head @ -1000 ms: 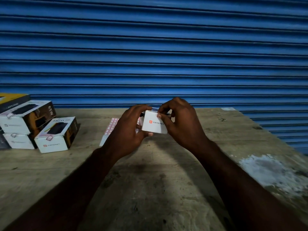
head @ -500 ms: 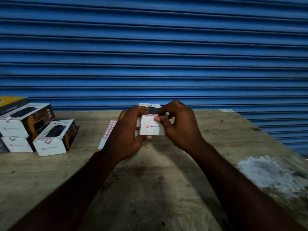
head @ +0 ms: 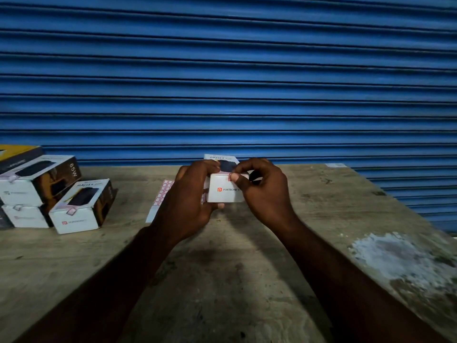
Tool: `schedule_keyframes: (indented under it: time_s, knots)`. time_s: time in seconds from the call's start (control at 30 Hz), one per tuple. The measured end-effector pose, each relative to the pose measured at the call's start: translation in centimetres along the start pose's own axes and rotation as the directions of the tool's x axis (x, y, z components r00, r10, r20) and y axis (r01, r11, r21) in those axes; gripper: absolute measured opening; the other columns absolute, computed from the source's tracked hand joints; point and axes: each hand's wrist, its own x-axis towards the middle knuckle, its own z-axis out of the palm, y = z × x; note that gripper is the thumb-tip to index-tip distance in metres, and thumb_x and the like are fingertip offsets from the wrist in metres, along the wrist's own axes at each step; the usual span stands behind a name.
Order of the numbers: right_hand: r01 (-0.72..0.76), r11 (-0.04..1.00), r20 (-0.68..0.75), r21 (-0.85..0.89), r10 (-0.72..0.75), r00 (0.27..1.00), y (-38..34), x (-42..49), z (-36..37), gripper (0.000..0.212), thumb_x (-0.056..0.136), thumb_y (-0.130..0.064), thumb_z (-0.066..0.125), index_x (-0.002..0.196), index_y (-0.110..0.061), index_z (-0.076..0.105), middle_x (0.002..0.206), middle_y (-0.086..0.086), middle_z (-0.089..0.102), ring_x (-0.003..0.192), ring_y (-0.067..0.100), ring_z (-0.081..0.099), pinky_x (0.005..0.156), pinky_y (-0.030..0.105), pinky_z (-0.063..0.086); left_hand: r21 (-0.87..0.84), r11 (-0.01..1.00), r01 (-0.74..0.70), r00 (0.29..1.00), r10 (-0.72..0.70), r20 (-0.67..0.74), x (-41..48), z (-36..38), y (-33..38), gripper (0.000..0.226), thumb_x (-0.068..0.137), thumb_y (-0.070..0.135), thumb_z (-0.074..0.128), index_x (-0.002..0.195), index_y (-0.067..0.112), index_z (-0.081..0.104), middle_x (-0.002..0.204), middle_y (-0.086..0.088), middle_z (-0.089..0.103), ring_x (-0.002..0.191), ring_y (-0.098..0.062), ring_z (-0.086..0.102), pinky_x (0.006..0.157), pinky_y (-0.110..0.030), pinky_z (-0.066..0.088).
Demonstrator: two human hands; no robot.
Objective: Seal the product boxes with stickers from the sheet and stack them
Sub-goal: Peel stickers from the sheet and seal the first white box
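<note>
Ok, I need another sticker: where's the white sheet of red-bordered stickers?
Head view, left of centre: the sticker sheet lies on the wooden table, partly behind the left hand, right of the white product boxes.

1 head-worn wide-angle view faces forward and down, close above the worn wooden table (head: 222, 280), toward the blue ribbed metal shutter (head: 222, 82).

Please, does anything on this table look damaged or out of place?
Nothing is spilled or broken. The table has a pale, worn patch near its right edge, and the stacked boxes at the left are not squared with each other. The held box and the sticker sheet look normal.
</note>
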Motion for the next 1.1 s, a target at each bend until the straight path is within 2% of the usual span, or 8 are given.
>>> schedule_keyframes:
  time_s: [0.07,0.43,0.53,0.63,0.8,0.9,1.0,1.1]
  knots:
    - [0.011,0.999,-0.017,-0.030,-0.012,1.000,0.0,0.0,0.1,0.024,0.076,-0.009,0.078,0.073,-0.030,0.067,0.081,-0.015,0.061,0.074,0.001,0.054,0.070,0.023,0.045,0.012,1.000,-0.014,1.000,0.014,-0.014,0.0,-0.1,0.2,0.074,0.063,0.016,0.090,0.123,0.028,0.048,0.125,0.033,0.039,0.116,0.000,0.040,0.091,-0.004,0.036]
    - [-0.116,0.993,-0.078,0.008,0.117,0.990,-0.5,-1.0,1.0,0.022,0.079,-0.008,0.073,0.073,-0.028,0.064,0.098,0.000,0.059,0.079,-0.002,0.053,0.067,0.004,0.037,0.061,0.997,-0.041,0.997,0.045,-0.057,-0.2,-0.1,1.1,0.076,0.059,0.019,0.094,0.118,0.029,0.048,0.128,0.014,0.052,0.115,-0.018,0.049,0.087,-0.033,0.051]
    - [-0.169,0.977,-0.082,0.128,0.180,0.980,-0.8,-0.9,1.3,0.015,0.077,-0.010,0.072,0.074,-0.024,0.067,0.107,0.007,0.060,0.087,0.006,0.060,0.079,0.016,0.049,0.083,0.993,-0.084,0.993,0.090,-0.076,0.0,-0.2,1.3,0.073,0.061,0.018,0.093,0.119,0.024,0.049,0.130,0.006,0.054,0.115,-0.022,0.049,0.090,-0.030,0.046]
    - [-0.229,0.933,-0.032,0.278,0.248,0.968,-1.3,-0.9,1.5,0.017,0.066,-0.024,0.067,0.081,-0.031,0.064,0.106,0.005,0.065,0.093,0.017,0.064,0.083,0.036,0.056,0.105,0.988,-0.112,0.989,0.121,-0.087,0.1,-0.3,1.3,0.070,0.064,0.017,0.090,0.121,0.019,0.051,0.133,0.004,0.053,0.115,-0.021,0.048,0.090,-0.030,0.047]
    - [-0.426,0.771,0.202,0.473,0.375,0.905,-1.5,-0.2,0.3,0.057,0.064,-0.017,0.066,0.116,-0.035,0.050,0.108,0.006,0.069,0.088,0.021,0.066,0.065,0.031,0.050,0.068,0.987,-0.147,0.983,0.153,-0.102,0.0,-0.3,1.2,0.067,0.064,0.013,0.089,0.121,0.015,0.053,0.133,0.001,0.055,0.114,-0.024,0.051,0.093,-0.028,0.046]
    - [-0.565,0.667,0.277,0.485,0.496,0.823,-1.0,0.2,0.4,0.058,0.078,-0.015,0.065,0.130,-0.027,0.042,0.097,0.007,0.070,0.075,0.018,0.065,0.062,0.032,0.051,0.092,0.975,-0.203,0.974,0.211,-0.086,0.1,-0.1,1.0,0.070,0.061,0.005,0.091,0.117,0.017,0.052,0.132,0.003,0.052,0.115,-0.024,0.050,0.100,-0.015,0.036]
    - [-0.632,0.615,0.323,0.471,0.547,0.772,-0.2,0.4,0.3,0.071,0.070,-0.028,0.072,0.135,-0.013,0.048,0.099,0.011,0.072,0.079,0.022,0.070,0.060,0.033,0.055,0.049,0.977,-0.209,0.975,0.212,-0.069,0.1,0.2,1.1,0.072,0.062,0.002,0.088,0.120,0.020,0.050,0.134,0.005,0.052,0.117,-0.021,0.050,0.100,-0.025,0.043]
    - [-0.651,0.583,0.451,0.486,0.470,0.759,-0.4,0.7,-0.5,0.034,0.089,-0.029,0.063,0.119,-0.011,0.063,0.101,0.010,0.072,0.081,0.019,0.069,0.062,0.030,0.055,0.000,0.985,-0.172,0.980,0.172,-0.100,0.2,-0.1,0.9,0.067,0.066,0.005,0.084,0.123,0.017,0.051,0.134,0.006,0.052,0.117,-0.014,0.049,0.100,-0.017,0.041]
